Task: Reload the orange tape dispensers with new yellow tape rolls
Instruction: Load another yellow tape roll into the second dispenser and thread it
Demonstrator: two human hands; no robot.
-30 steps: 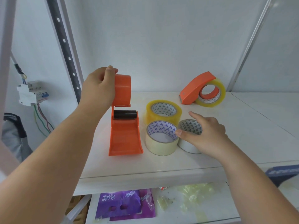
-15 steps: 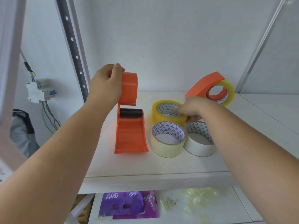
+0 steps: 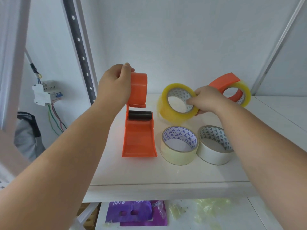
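The orange tape dispenser [image 3: 139,130] stood near the left edge of the white shelf [image 3: 166,173], its curved base on the surface and its hinged top raised. The left hand [image 3: 114,87] held that raised top, fingers wrapped over it. Below the top sat a black roller [image 3: 140,115]. Just to the right, the right hand [image 3: 206,100] gripped a yellow tape roll [image 3: 176,103], tilted on edge above the shelf, with fingers [image 3: 191,101] curled inside its core and the thumb outside. Toward the back right corner rested a second orange dispenser [image 3: 224,83], already carrying a yellow roll [image 3: 245,95]. Nearer the front edge lay a cream roll [image 3: 178,155] and a white roll [image 3: 214,156], both flat and touching each other.
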